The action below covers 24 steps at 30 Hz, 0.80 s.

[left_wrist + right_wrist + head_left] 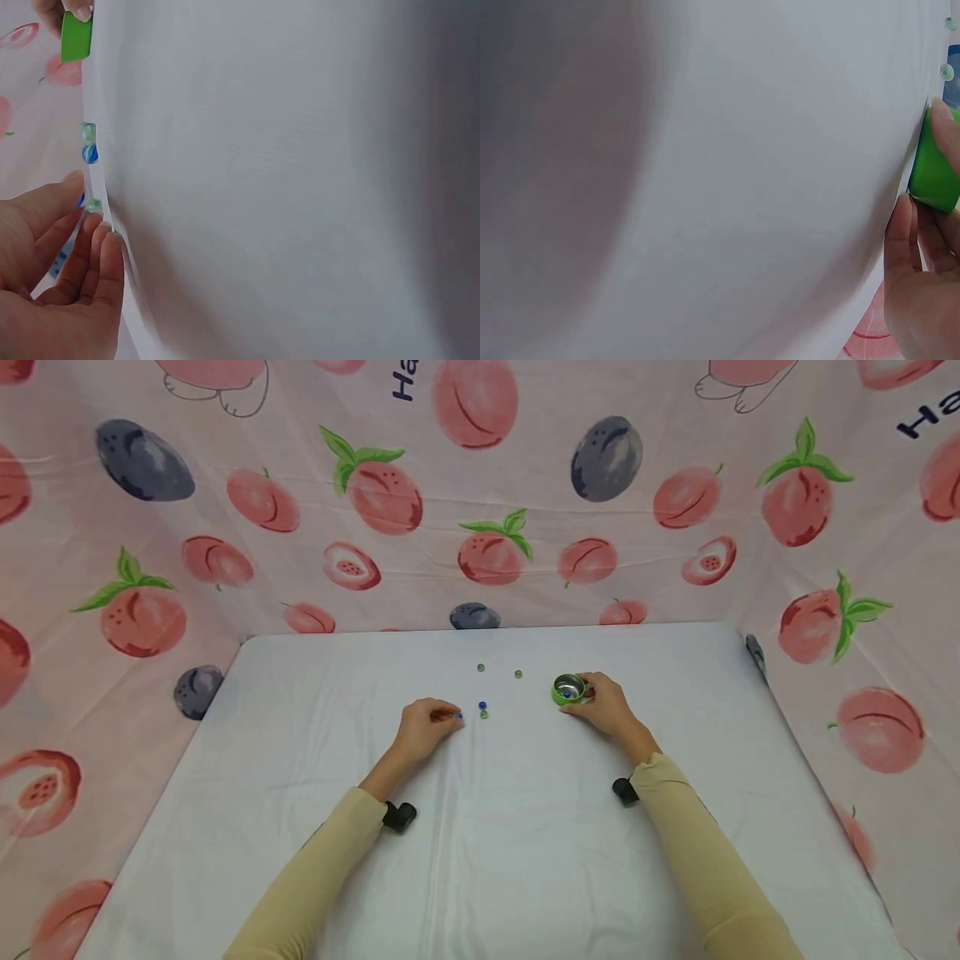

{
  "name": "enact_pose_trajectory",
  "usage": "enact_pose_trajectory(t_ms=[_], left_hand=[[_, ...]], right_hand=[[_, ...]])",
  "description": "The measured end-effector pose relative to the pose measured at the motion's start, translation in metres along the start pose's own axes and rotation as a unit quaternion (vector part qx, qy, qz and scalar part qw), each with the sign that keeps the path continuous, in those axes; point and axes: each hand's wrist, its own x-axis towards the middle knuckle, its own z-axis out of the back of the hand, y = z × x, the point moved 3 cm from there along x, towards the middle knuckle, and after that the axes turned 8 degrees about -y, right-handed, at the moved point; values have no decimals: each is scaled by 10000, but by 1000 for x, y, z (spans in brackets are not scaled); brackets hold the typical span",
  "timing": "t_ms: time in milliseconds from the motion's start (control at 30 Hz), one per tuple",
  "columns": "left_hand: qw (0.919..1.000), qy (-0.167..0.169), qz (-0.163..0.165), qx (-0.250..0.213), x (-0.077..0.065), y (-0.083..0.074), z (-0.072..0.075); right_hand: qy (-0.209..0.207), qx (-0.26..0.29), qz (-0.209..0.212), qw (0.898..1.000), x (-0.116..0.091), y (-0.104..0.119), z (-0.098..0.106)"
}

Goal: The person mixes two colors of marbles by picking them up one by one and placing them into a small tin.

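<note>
My left hand (426, 728) pinches a blue marble (459, 716) between thumb and fingertips, just above or at the table; the left wrist view shows only a sliver of that marble (80, 199). Close to its right, a second blue marble (482, 705) and a green marble (483, 715) lie side by side. My right hand (606, 706) grips a small green cup (558, 695) with a shiny metal inside, standing upright on the table. Blue shows inside the cup, probably a marble. In the right wrist view the cup (932, 169) sits between thumb and fingers.
Two more green marbles, one (481, 667) farther back and another (518, 674) nearer the cup, lie on the white-covered table (510, 843). A fruit-print cloth (420, 585) hangs behind the table and along both sides.
</note>
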Motion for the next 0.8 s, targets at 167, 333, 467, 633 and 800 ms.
enact_pose_trajectory(t_ms=[167,333,467,633,800], left_hand=[[9999,-12,-71,-119,2,-4,0],[9998,-4,-143,-134,5,-10,-2],[9998,4,-148,-124,8,-13,-4],[9996,-33,-251,-157,12,-15,-6],[9993,-47,-288,-240,15,-16,-9]], right_hand=[[-10,-32,15,10000,0,0,0],[46,-27,-92,9999,0,-1,0],[80,-10,-150,9999,1,0,-1],[60,-20,-124,9999,1,-1,-2],[44,-92,-61,9999,1,0,-2]])
